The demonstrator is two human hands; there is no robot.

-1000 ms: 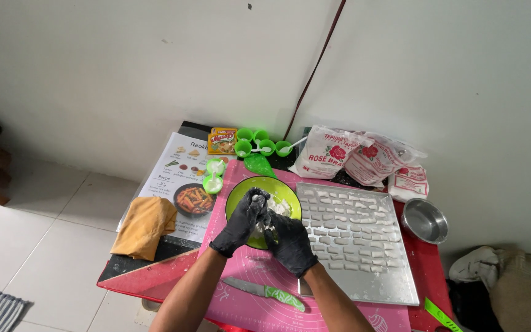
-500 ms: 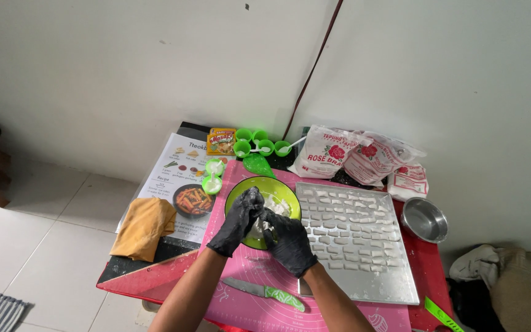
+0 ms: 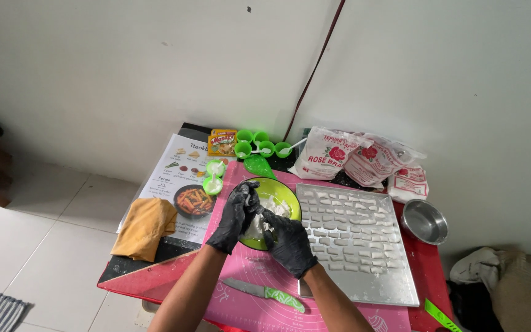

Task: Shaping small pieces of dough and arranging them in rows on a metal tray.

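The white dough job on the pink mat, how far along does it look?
Done: rows of small white dough pieces fill most of the flat metal tray. In hand: the black-gloved left hand and right hand work a white dough lump over the round green bowl. Left: that lump, and the tray's bare near edge.

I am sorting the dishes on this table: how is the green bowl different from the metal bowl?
The green bowl is bright green plastic; the metal bowl is shiny steel. The green bowl holds white dough, worked by the gloved left hand and right hand; the metal bowl looks empty and untouched. The green bowl sits left of the tray, the metal bowl right. Both are round.
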